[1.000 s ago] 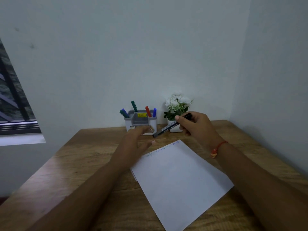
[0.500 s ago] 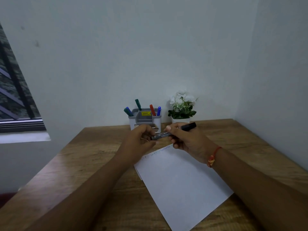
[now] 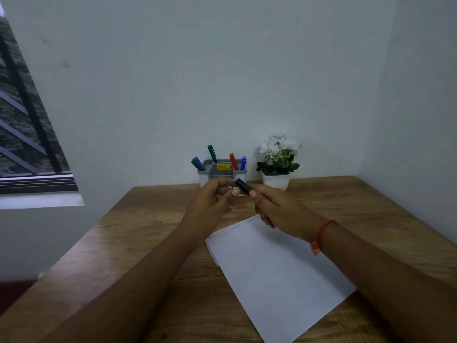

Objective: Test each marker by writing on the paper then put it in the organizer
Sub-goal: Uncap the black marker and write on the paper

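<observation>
Counter (image 3: 148, 231): wooden, running into the corner of two pale walls.
Paper (image 3: 279, 276): a white sheet lying askew on the near right part of the counter, with faint scribbles along its far edge.
Right hand (image 3: 279, 209): hovering over the paper's far corner, its grip closing around the black marker (image 3: 243, 187), whose dark end is sticking up and to the left.
Left hand (image 3: 210, 204): hanging just left of the right one, fingers curling toward the marker's end. Whether its grip is pinching the marker I cannot tell.
Plant (image 3: 278, 157): white flowers in a white pot, standing at the counter's far edge, just right of the organizer.
Organizer (image 3: 222, 172): a grey box with a yellow label, sitting at the far edge against the wall, partly behind the hands.
Stored markers: a green marker (image 3: 212, 153) is leaning tallest, a red marker (image 3: 233, 161) and a blue marker (image 3: 243, 163) are standing in the right compartment, and two more are tilting out on the left.
Wristband (image 3: 320, 233): red thread circling the right wrist.
</observation>
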A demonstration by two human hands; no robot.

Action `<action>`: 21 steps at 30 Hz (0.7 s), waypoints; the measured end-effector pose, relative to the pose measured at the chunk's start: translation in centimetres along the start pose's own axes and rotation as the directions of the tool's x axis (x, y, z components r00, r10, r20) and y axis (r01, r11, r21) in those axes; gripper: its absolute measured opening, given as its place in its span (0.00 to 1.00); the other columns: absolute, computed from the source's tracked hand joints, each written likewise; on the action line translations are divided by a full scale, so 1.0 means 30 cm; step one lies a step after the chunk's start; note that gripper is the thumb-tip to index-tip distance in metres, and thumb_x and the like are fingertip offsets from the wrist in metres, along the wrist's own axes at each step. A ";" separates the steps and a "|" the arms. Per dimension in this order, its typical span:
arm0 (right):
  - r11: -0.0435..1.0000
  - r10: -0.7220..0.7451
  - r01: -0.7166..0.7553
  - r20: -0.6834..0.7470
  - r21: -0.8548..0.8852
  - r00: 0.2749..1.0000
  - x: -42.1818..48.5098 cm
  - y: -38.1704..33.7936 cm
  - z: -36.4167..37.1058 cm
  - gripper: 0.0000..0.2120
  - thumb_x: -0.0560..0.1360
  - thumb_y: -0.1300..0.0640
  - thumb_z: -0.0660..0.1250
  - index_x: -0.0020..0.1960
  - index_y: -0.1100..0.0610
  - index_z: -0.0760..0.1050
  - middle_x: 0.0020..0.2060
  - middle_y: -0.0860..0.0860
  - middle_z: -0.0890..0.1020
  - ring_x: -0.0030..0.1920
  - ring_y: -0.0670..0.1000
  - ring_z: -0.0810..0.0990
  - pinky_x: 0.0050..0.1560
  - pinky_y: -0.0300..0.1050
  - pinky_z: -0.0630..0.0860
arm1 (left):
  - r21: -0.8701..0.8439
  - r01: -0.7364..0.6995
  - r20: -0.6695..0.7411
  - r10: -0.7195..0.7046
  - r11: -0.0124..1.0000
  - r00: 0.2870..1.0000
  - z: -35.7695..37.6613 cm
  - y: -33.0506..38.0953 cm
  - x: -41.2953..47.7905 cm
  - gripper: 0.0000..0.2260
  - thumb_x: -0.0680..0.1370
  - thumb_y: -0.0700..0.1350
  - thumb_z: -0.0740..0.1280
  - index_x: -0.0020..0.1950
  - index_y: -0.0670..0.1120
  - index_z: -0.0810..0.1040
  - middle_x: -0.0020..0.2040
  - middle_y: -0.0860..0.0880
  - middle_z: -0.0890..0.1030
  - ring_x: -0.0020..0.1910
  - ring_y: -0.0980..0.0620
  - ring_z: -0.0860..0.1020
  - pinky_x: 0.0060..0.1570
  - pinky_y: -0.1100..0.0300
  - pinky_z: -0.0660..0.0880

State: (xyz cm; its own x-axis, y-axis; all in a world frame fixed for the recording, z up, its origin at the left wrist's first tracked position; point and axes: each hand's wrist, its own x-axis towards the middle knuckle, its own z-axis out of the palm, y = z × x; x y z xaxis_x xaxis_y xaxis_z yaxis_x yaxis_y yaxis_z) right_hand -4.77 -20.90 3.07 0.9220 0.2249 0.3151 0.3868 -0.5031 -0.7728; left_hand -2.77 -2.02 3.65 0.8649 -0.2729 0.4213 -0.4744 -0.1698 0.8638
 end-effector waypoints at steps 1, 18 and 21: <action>0.995 -0.024 0.027 0.037 -0.096 0.999 -0.003 -0.009 0.003 0.10 0.85 0.50 0.56 0.64 0.43 0.72 0.34 0.46 0.78 0.31 0.42 0.77 0.33 0.34 0.72 | -0.014 -0.003 -0.001 0.003 1.000 1.000 -0.002 -0.001 0.000 0.11 0.77 0.47 0.66 0.59 0.47 0.78 0.49 0.50 0.83 0.47 0.58 0.81 0.42 0.65 0.79; 0.874 -0.145 0.133 0.009 -0.468 0.989 0.000 -0.003 0.018 0.17 0.84 0.44 0.57 0.71 0.40 0.73 0.40 0.42 0.80 0.38 0.42 0.77 0.37 0.41 0.71 | -0.141 0.085 0.047 -0.079 0.986 0.996 -0.011 -0.014 0.004 0.08 0.74 0.39 0.70 0.52 0.40 0.83 0.46 0.44 0.85 0.46 0.51 0.84 0.46 0.65 0.79; 0.876 -0.117 0.121 0.038 -0.468 0.992 -0.004 -0.008 0.026 0.19 0.84 0.43 0.55 0.73 0.41 0.69 0.49 0.47 0.83 0.46 0.46 0.80 0.47 0.48 0.79 | -0.152 0.094 0.049 -0.088 0.984 0.995 -0.010 -0.018 0.007 0.08 0.74 0.38 0.70 0.53 0.41 0.83 0.47 0.45 0.85 0.47 0.51 0.83 0.47 0.64 0.79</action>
State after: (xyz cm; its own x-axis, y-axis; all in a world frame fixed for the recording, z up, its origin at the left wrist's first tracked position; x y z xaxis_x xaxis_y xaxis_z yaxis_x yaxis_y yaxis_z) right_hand -5.00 -20.15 2.80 0.8694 0.3132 0.3821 0.4570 -0.8038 -0.3809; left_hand -2.28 -1.70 3.35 0.8941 -0.3029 0.3299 -0.3602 -0.0486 0.9316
